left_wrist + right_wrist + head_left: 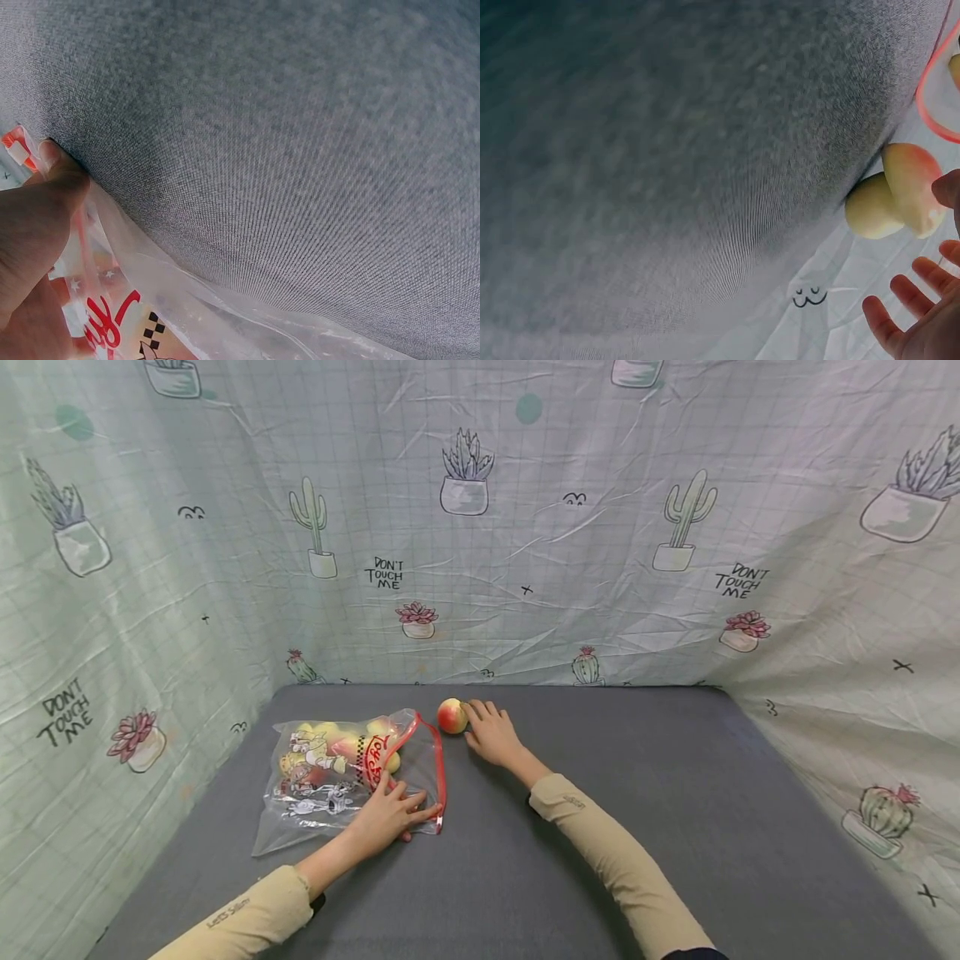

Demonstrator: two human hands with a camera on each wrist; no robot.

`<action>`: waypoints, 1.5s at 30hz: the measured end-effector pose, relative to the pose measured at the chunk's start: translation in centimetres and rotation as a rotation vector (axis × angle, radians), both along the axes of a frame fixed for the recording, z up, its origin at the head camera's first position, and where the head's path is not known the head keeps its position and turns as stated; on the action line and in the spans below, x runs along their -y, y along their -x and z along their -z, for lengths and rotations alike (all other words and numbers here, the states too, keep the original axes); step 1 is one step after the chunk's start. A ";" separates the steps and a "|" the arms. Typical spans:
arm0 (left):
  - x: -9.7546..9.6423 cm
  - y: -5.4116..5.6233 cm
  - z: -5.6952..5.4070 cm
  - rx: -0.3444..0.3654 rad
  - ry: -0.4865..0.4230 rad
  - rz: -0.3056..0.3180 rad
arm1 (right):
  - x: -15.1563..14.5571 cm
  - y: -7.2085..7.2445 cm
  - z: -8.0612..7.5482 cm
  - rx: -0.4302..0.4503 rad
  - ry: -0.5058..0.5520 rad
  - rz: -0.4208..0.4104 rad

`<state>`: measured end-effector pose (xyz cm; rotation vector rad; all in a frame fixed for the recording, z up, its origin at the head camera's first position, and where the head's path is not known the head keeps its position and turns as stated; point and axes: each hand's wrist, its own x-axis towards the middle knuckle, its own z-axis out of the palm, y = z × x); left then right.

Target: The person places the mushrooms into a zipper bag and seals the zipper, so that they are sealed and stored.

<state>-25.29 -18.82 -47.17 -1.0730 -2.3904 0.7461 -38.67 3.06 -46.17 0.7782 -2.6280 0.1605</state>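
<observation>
— Hands? Where's the peach?
— My left hand (390, 817) pinches the zip bag (337, 777) mouth; my right hand (491, 732), fingers relaxed, touches the peach (452, 716) on the grey tabletop (637, 827).
— Risk?
— Nudged, it could roll away.

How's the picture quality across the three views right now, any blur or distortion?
Head view: even light, sharp, wide-angle bending at the edges. Left wrist view: the hand and bag are soft, too close. Right wrist view: tilted, dim at the top, peach fairly clear.
</observation>
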 end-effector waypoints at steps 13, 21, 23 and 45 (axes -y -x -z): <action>-0.1 -0.1 -0.1 0.016 0.002 -0.013 | 0.6 1.4 -0.3 0.058 -0.038 0.026; -0.1 -0.2 -0.4 0.005 -0.004 -0.002 | 1.2 1.8 -0.6 0.128 -0.077 0.034; -0.1 -0.2 -0.4 0.006 -0.014 0.004 | 1.3 1.9 -0.6 0.149 -0.085 0.040; -0.2 -0.4 -0.5 0.015 -0.017 -0.001 | 1.5 2.4 -0.1 0.105 -0.188 0.087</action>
